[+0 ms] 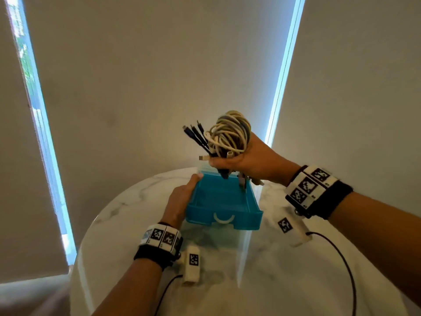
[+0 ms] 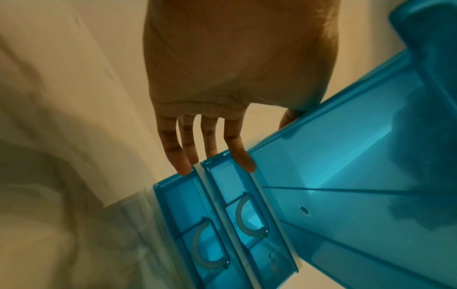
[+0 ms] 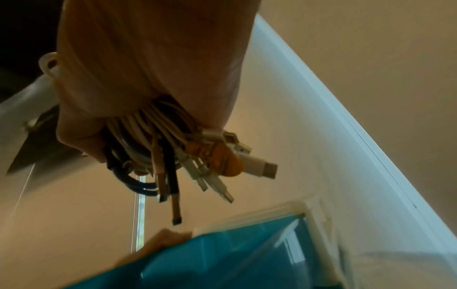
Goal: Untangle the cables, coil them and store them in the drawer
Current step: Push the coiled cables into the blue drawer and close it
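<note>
Cables (image 1: pixel 230 133): coiled bundle, fisted in right hand (image 1: pixel 246 160), held over drawer's (image 1: pixel 222 199) far end, likely for dropping in.
Drawer: pulled open, mid-counter (image 1: pixel 296 270).
Left hand (image 1: pixel 180 199): fingers straight against drawer's left side, apparently steadying it.

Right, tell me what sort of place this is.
Probably a room in a home: a round white marble-look table stands against drawn beige roller blinds, with a small translucent blue plastic drawer unit on top.

cables (image 1: pixel 227 135) in right hand (image 1: pixel 246 160) above drawer (image 1: pixel 223 197) | left hand (image 1: pixel 180 199) at drawer's left | table (image 1: pixel 284 270) beneath
</note>
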